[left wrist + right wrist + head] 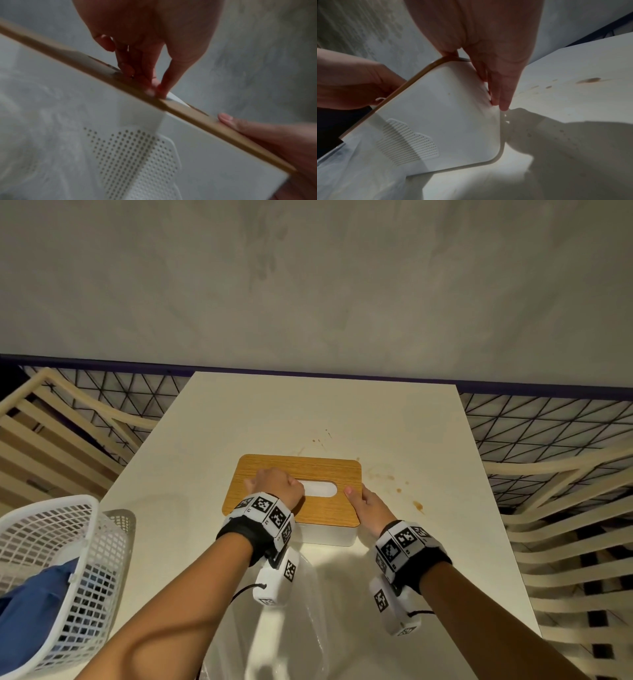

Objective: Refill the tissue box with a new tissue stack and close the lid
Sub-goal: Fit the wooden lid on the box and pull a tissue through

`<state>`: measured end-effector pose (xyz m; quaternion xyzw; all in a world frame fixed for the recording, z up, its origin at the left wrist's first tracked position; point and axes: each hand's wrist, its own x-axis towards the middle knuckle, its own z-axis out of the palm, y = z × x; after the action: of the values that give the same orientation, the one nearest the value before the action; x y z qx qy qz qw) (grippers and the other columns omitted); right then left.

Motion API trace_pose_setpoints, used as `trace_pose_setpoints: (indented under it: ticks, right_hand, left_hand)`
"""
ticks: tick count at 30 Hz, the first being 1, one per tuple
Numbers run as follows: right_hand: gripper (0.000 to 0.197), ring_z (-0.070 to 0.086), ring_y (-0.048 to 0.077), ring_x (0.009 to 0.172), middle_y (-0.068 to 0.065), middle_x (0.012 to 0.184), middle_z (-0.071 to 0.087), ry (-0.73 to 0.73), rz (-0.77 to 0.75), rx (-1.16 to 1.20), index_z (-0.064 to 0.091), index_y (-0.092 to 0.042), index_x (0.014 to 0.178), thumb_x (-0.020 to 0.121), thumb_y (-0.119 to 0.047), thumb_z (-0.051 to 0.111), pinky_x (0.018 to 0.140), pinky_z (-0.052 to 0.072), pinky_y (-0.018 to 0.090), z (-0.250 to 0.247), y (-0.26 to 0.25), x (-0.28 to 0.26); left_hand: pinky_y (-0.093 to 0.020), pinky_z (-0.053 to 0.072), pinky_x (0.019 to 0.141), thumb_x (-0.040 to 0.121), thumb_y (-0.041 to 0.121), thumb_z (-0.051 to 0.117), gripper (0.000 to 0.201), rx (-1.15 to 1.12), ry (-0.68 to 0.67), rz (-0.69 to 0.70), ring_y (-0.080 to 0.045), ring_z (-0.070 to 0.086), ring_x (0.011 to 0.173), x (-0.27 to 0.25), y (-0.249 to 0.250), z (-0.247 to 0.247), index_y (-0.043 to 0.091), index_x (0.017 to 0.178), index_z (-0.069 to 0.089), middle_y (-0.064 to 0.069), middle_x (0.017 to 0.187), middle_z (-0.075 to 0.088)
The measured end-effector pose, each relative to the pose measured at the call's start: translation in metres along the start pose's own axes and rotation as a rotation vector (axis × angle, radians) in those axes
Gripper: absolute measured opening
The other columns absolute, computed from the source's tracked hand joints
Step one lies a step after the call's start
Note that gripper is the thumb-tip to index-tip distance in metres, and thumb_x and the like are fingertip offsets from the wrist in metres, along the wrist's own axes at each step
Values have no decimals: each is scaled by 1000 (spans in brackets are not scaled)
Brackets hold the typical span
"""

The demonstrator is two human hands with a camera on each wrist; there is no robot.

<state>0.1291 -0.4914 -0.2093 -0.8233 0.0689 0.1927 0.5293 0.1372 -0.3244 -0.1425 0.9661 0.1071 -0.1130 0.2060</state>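
Looking down from the head camera, the tissue box (325, 534) sits mid-frame on the cream bench (342, 412), white body with its wooden lid (308, 467) on top. The left hand (275, 486) is on the lid at the left end of the oval slot (320, 488), fingers curled down at the opening; whether they actually grip anything there is hidden from this angle. The right hand (368, 505) is at the lid's right front corner, thumb lying on top of the wood. A white mesh basket (68, 542) with blue cloth (27, 604) inside is at the lower left, and some clear plastic wrap (308, 611) lies at the bottom centre between the forearms. Brown stains (416, 505) dot the bench right of the box.

Left wrist view: pretty blurry, but the left hand's (145, 54) fingertips (161, 89) are pinched together at the lid's (197, 119) slot, with a bit of white tissue (176, 100) poking out just beside them. The right hand's thumb (228, 119) rests on the lid edge at lower right.

Right wrist view: the right hand (491, 67) has straight fingers (503, 97) pressed down the box's (445, 115) white end wall, thumb over the lid's (412, 79) rim, so it's clamping that corner. The left hand (356, 83) shows at the left edge.
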Motion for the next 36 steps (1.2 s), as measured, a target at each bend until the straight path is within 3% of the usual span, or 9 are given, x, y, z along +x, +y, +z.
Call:
trace_pose_setpoints:
  ticks: [4, 7, 13, 17, 21, 24, 28, 32, 36]
  right_hand:
    - [61, 42, 26, 127, 11, 143, 34, 153, -87, -277, 15, -13, 144, 94, -31, 45, 104, 39, 36, -6, -24, -18]
    - [47, 40, 24, 123, 9, 134, 41, 286, -336, -548, 35, -14, 136, 91, -13, 49, 100, 38, 32, -8, -47, -31]
    - [32, 40, 24, 123, 11, 125, 53, 94, -362, -573, 54, -9, 123, 94, -9, 39, 102, 32, 32, 10, -75, -24]
    - [29, 40, 25, 120, 9, 122, 53, 42, -340, -721, 57, -11, 117, 92, -18, 44, 101, 31, 34, 19, -78, -18]
    - [17, 44, 21, 108, 6, 106, 55, 44, -336, -614, 64, -12, 96, 84, -22, 57, 95, 32, 32, 19, -79, -20]
    - [3, 40, 15, 94, -5, 86, 48, 10, -353, -495, 61, -17, 83, 81, -18, 62, 85, 29, 27, 16, -80, -23]
    - [8, 41, 12, 89, -8, 80, 50, -29, -401, -402, 65, -6, 85, 78, -10, 64, 78, 29, 23, 14, -82, -25]
    - [9, 46, 8, 66, -14, 66, 48, -65, -385, -347, 63, -16, 76, 76, -7, 66, 60, 35, 15, 8, -86, -29]
    - [8, 42, 3, 55, -9, 59, 47, -89, -354, -322, 64, -13, 78, 79, -5, 63, 52, 37, 4, 4, -89, -30]
  left_hand:
    - [-34, 24, 96, 88, 28, 49, 23, -4, 18, 99, -19, 46, 110, -5, 3, -3, 18, 86, 70, 1, 98, 63]
    - [-35, 23, 98, 84, 29, 55, 14, -30, 59, 170, -18, 40, 116, -14, 5, 1, 23, 73, 58, 4, 108, 60]
    - [-38, 26, 103, 85, 29, 53, 17, -11, 24, 237, -20, 42, 120, -15, -2, 0, 19, 91, 65, 2, 119, 54]
    - [-37, 29, 101, 85, 32, 56, 19, -36, -25, 305, -17, 47, 109, -14, -12, -7, 19, 92, 68, 4, 103, 56]
    - [-28, 43, 87, 84, 20, 60, 16, -231, -37, 321, -13, 54, 92, -4, -26, -22, 17, 99, 62, 7, 91, 58]
    - [-35, 43, 99, 83, 11, 61, 30, -157, -96, 425, -19, 56, 107, 9, -34, -32, 15, 113, 59, -2, 107, 62]
    - [-28, 33, 102, 86, 16, 59, 37, 102, -221, 641, -19, 47, 119, 17, -29, -36, 20, 123, 57, 0, 123, 59]
    - [-27, 35, 97, 87, 19, 58, 40, 168, -334, 641, -17, 48, 114, 22, -22, -44, 23, 127, 56, 2, 117, 63]
    - [-25, 35, 75, 87, 23, 60, 37, 326, -440, 687, -14, 46, 87, 27, -15, -47, 19, 123, 59, 11, 76, 48]
